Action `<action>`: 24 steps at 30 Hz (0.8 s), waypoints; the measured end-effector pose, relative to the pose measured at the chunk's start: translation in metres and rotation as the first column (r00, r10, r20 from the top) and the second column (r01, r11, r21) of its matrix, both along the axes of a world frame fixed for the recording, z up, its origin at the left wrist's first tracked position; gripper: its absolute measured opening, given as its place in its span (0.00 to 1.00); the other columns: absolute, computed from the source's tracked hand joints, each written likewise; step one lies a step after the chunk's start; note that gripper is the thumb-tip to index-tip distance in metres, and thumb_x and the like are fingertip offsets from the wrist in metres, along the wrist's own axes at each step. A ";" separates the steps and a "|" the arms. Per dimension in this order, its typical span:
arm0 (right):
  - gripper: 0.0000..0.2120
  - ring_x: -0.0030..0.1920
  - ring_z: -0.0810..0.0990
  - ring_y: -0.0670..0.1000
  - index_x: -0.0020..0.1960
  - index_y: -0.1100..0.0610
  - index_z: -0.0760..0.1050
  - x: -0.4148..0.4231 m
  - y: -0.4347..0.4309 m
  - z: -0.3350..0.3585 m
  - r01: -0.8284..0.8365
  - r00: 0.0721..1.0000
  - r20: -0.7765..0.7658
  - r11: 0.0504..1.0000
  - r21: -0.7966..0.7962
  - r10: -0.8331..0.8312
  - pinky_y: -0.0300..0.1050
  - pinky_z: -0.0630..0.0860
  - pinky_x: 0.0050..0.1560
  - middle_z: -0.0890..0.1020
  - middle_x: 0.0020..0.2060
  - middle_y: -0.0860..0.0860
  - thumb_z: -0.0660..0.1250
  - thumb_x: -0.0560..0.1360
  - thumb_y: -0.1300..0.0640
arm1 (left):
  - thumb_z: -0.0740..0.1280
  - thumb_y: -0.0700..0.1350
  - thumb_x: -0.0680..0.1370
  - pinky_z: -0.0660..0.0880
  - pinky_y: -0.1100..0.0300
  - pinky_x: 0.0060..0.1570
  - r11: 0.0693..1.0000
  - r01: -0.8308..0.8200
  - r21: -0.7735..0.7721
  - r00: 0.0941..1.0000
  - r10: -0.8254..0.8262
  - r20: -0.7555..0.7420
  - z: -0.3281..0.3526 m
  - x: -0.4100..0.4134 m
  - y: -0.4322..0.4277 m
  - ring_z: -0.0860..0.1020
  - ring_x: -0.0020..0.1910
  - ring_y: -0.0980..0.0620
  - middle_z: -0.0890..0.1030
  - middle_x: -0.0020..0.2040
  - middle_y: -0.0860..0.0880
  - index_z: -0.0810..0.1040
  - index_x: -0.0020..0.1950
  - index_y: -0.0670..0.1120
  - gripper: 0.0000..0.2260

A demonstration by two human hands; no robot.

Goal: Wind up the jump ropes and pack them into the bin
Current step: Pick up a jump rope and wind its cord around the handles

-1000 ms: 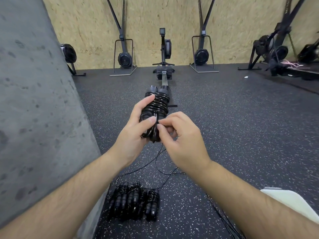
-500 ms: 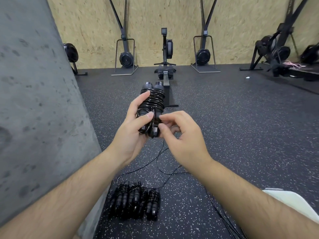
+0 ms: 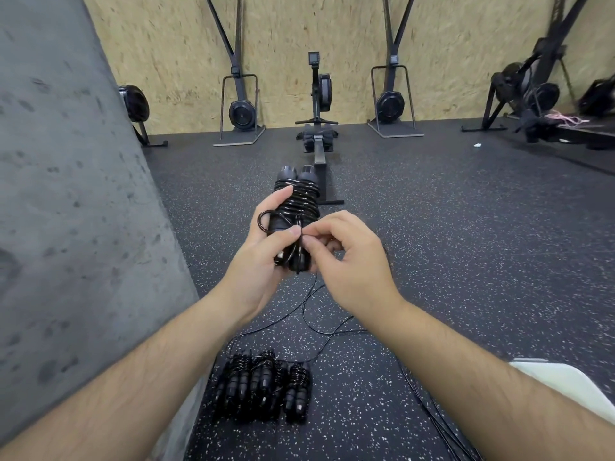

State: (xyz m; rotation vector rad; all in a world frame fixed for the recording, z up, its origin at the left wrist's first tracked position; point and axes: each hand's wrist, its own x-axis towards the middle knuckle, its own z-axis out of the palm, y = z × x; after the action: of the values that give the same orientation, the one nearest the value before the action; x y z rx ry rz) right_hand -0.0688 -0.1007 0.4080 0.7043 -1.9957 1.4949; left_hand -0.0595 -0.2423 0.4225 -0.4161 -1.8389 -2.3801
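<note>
Left hand (image 3: 256, 261) is wrapped around a black jump rope (image 3: 298, 201). The two handles sit side by side with the cable coiled tight around them, and the handle ends poke out past the fingers, pointing away from the body. The thumb presses across the front of the coils. A little loop of cable (image 3: 264, 221) sticks out on the left side, next to that hand's fingers.

Right hand (image 3: 349, 261) is just beside the bundle, thumb and forefinger pinching a strand of cable right where it meets the left thumb, the other fingers curled in. The whole thing is held up in the air, well above the floor (image 3: 466, 244).

Down on the floor, along the edge where it meets the grey concrete wall (image 3: 66, 194), there's a row of wound-up ropes (image 3: 263, 387) packed against each other. Loose black cable (image 3: 316, 314) snakes over the floor between that row and the hands, and more strands (image 3: 432, 417) run off toward the bottom right. A corner of something white (image 3: 565, 384) peeks out behind the right forearm; can't tell what it is.

A rowing machine (image 3: 317, 128) stands straight ahead, near the chipboard wall (image 3: 299, 28).
</note>
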 end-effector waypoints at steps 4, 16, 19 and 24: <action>0.06 0.43 0.82 0.47 0.52 0.55 0.81 0.000 -0.007 -0.001 0.022 0.989 0.145 0.994 -0.105 -0.007 0.44 0.81 0.47 0.81 0.46 0.48 0.69 0.77 0.63 | 0.62 0.33 0.81 0.76 0.43 0.60 0.996 -0.069 -0.054 0.998 0.069 0.010 -0.003 -0.006 -0.004 0.81 0.61 0.49 0.82 0.63 0.54 0.66 0.74 0.61 0.28; 0.18 0.50 0.82 0.42 0.65 0.44 0.74 -0.017 -0.040 -0.013 0.017 0.921 0.389 0.995 -0.103 0.024 0.44 0.79 0.56 0.81 0.50 0.44 0.69 0.77 0.44 | 0.69 0.57 0.67 0.64 0.43 0.74 0.779 -0.283 -0.560 0.959 0.231 -0.164 -0.030 -0.024 -0.028 0.66 0.74 0.52 0.69 0.72 0.59 0.53 0.76 0.74 0.41; 0.23 0.49 0.83 0.41 0.65 0.43 0.70 -0.025 -0.044 -0.016 0.011 0.884 0.463 0.990 -0.144 0.058 0.45 0.79 0.56 0.81 0.50 0.42 0.74 0.73 0.45 | 0.64 0.56 0.66 0.66 0.44 0.72 0.717 -0.308 -0.625 0.951 0.211 -0.225 -0.032 -0.024 -0.032 0.62 0.71 0.56 0.65 0.72 0.61 0.56 0.77 0.72 0.40; 0.23 0.48 0.84 0.45 0.63 0.49 0.67 -0.052 -0.043 -0.029 0.054 0.790 0.600 0.960 -0.274 0.127 0.48 0.82 0.52 0.84 0.51 0.48 0.74 0.74 0.58 | 0.71 0.39 0.76 0.75 0.54 0.65 0.671 -0.347 -0.655 0.930 0.158 -0.331 -0.043 -0.038 -0.046 0.65 0.67 0.53 0.68 0.70 0.62 0.62 0.78 0.62 0.35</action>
State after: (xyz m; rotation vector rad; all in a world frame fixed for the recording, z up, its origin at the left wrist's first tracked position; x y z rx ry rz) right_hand -0.1212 -0.1439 0.3790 0.1276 -2.1406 2.1848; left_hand -0.0976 -0.2882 0.3796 -0.4426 -2.4260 -1.2833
